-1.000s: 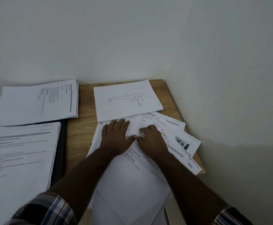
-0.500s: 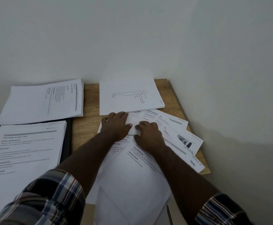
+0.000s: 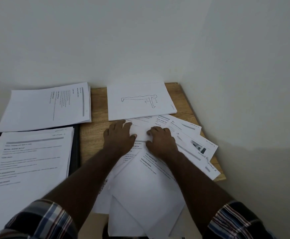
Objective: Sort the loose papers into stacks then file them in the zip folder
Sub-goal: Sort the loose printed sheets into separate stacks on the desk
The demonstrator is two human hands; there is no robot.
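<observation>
A fanned pile of loose printed papers [image 3: 146,190] covers the right half of the wooden table [image 3: 96,135]. My left hand [image 3: 119,137] lies flat on the pile's far end, fingers straight. Beside it, my right hand [image 3: 161,140] presses on the same sheets with fingers slightly bent. Just beyond my hands lies a stack topped by a push-up drawing [image 3: 139,100]. At the far left is a second stack [image 3: 46,106], and nearer me a third stack [image 3: 28,157] rests on the dark zip folder [image 3: 76,149], of which only the edges show.
White walls close the table in at the back and on the right. The loose sheets overhang the table's near edge and its right edge [image 3: 221,176]. Bare wood shows between the left stacks and my hands.
Both hands have slid a little farther away over the pile, toward the drawing stack. The view has shifted slightly.
</observation>
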